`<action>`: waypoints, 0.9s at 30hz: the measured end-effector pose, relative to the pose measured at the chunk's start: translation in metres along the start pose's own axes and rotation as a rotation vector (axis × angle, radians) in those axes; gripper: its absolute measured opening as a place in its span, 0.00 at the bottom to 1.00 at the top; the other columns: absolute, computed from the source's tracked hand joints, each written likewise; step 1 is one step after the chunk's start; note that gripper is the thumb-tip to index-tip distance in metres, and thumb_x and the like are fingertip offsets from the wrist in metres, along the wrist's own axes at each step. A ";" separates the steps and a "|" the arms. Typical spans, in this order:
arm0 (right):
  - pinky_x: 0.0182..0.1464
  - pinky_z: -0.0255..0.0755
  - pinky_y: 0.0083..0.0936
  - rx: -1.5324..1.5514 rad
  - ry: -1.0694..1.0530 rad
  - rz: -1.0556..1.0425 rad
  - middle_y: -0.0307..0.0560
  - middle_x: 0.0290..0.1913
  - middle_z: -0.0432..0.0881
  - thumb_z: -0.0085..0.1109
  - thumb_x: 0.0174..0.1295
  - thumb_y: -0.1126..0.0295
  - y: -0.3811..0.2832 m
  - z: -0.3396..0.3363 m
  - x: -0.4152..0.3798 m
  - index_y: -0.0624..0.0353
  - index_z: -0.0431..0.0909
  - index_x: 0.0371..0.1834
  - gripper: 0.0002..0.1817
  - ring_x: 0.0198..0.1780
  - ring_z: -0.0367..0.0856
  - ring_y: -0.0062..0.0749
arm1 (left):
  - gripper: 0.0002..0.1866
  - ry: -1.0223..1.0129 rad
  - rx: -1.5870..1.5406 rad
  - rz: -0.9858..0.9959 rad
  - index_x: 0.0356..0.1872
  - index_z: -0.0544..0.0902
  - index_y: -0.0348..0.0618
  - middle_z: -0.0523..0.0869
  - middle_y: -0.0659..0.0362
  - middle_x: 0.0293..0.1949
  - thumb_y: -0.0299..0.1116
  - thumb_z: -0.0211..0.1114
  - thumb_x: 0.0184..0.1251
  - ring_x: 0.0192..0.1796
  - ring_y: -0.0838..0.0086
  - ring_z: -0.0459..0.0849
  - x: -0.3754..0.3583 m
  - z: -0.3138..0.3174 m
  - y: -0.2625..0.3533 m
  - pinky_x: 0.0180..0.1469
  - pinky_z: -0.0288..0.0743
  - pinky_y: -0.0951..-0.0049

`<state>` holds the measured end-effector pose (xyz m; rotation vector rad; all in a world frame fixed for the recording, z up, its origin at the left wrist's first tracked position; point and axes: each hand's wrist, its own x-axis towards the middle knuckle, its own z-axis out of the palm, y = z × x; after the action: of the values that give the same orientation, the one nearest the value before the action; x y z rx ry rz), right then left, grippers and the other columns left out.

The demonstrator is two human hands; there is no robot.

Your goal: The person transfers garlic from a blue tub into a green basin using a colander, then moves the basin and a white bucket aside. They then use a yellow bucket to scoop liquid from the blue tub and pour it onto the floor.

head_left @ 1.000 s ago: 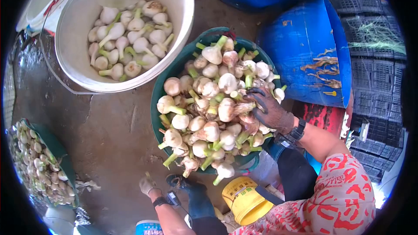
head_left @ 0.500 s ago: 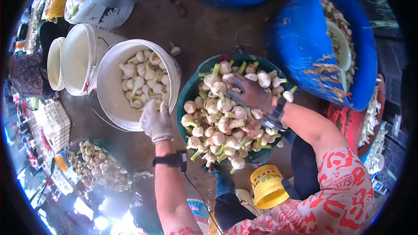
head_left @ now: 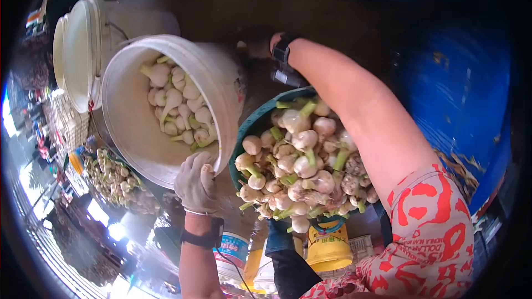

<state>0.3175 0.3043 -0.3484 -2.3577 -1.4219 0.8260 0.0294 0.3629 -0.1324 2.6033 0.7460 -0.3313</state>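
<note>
My left hand (head_left: 198, 184), in a pale glove, is closed on the near rim of a white bucket (head_left: 119, 127). Trimmed garlic bulbs (head_left: 176, 99) lie inside that bucket, which leans toward me. My right arm stretches over a green tub (head_left: 235, 174) heaped with garlic bulbs (head_left: 299, 160). Beyond the tub, my right hand (head_left: 257, 44) is low over the floor in a dark glove. A small pale garlic bulb (head_left: 241, 45) shows at its fingertips, but shadow hides how the fingers lie.
More white buckets (head_left: 80, 55) stand at left, near a white crate (head_left: 69, 119). A garlic pile (head_left: 113, 177) lies at lower left. The large blue barrel (head_left: 454, 94) is on the right. Near my legs are a yellow bucket (head_left: 330, 249) and a labelled pail (head_left: 231, 249).
My right hand has left the garlic in the tub and reached forward and left to the floor. My left hand has closed on the bucket's rim. The view has shifted.
</note>
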 end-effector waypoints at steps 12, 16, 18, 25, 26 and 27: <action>0.56 0.68 0.38 0.263 -0.151 0.189 0.55 0.54 0.77 0.56 0.57 0.67 0.012 0.018 0.018 0.53 0.72 0.58 0.23 0.50 0.77 0.47 | 0.19 0.010 -0.052 0.033 0.38 0.78 0.44 0.80 0.53 0.36 0.49 0.50 0.62 0.37 0.56 0.78 0.003 -0.008 -0.005 0.39 0.71 0.60; 0.53 0.71 0.32 0.813 0.015 0.194 0.50 0.52 0.79 0.56 0.58 0.62 -0.027 -0.082 -0.058 0.60 0.72 0.56 0.24 0.51 0.79 0.37 | 0.17 0.012 -0.044 0.024 0.36 0.78 0.45 0.80 0.53 0.36 0.47 0.50 0.63 0.37 0.56 0.78 0.001 -0.012 -0.003 0.39 0.71 0.59; 0.59 0.68 0.29 1.007 -0.216 0.166 0.50 0.51 0.78 0.60 0.56 0.65 -0.058 -0.136 -0.110 0.61 0.72 0.56 0.24 0.54 0.76 0.33 | 0.18 -0.002 -0.019 0.017 0.37 0.78 0.45 0.80 0.53 0.36 0.47 0.46 0.66 0.38 0.54 0.78 0.001 -0.013 -0.003 0.40 0.71 0.59; 0.58 0.69 0.35 0.551 0.435 -0.168 0.61 0.46 0.78 0.64 0.55 0.54 -0.124 -0.148 -0.099 0.65 0.71 0.50 0.28 0.54 0.74 0.49 | 0.19 0.230 0.036 0.035 0.43 0.78 0.45 0.80 0.52 0.43 0.47 0.48 0.63 0.45 0.55 0.77 -0.005 -0.006 0.000 0.45 0.72 0.59; 0.56 0.69 0.38 0.641 0.347 -0.133 0.63 0.46 0.77 0.62 0.55 0.57 -0.143 -0.150 -0.082 0.65 0.71 0.48 0.25 0.53 0.74 0.52 | 0.21 0.228 0.056 -0.016 0.48 0.78 0.45 0.78 0.51 0.49 0.47 0.49 0.63 0.52 0.54 0.74 -0.008 -0.004 0.001 0.54 0.67 0.57; 0.55 0.69 0.40 0.732 0.252 -0.098 0.65 0.45 0.76 0.60 0.56 0.60 -0.158 -0.153 -0.067 0.65 0.71 0.46 0.21 0.52 0.74 0.54 | 0.21 0.236 0.054 -0.009 0.48 0.78 0.45 0.78 0.51 0.49 0.47 0.49 0.63 0.52 0.54 0.74 -0.009 -0.001 0.002 0.54 0.67 0.57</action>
<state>0.2700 0.3318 -0.1253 -1.7409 -0.9107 0.8074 0.0232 0.3578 -0.1276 2.7213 0.8369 -0.0471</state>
